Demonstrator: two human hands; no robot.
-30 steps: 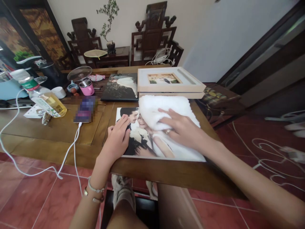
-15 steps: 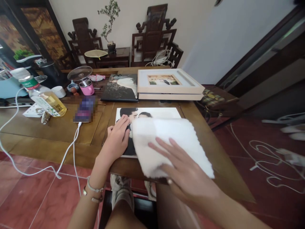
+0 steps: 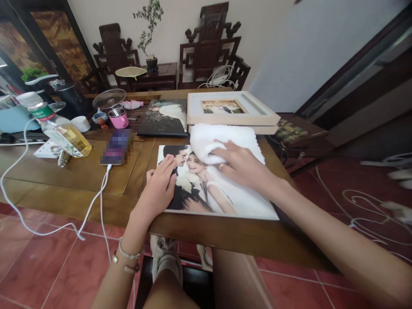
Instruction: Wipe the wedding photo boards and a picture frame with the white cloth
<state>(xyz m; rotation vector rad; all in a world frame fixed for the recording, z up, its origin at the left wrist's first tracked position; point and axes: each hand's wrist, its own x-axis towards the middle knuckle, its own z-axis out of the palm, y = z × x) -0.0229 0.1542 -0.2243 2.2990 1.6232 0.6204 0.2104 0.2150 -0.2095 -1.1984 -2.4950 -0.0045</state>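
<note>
A photo panel (image 3: pixel 196 189) showing a couple lies flat on the wooden table (image 3: pixel 206 229) in front of me. Resting on its left edge, my left hand (image 3: pixel 160 182) is open with its fingers stretched out. My right hand (image 3: pixel 240 165) grips a white towel (image 3: pixel 225 135) with bent fingers, over the panel's upper right part. The towel is bunched at its left end and spreads past the panel's far edge, close to the framed pictures. It hides the panel's upper right corner.
Behind the panel lie a dark photo album (image 3: pixel 164 118) and stacked framed pictures (image 3: pixel 231 118). To the left are a phone (image 3: pixel 116 148) on a white cable, a pink mug (image 3: pixel 119 118) and a tilted oil-coloured bottle (image 3: pixel 61 128). A plaid bag (image 3: pixel 291 131) sits beyond the right edge.
My right hand has pushed the towel away from me, from the panel's near edge to its far side, uncovering most of the picture. My left hand has stayed in place.
</note>
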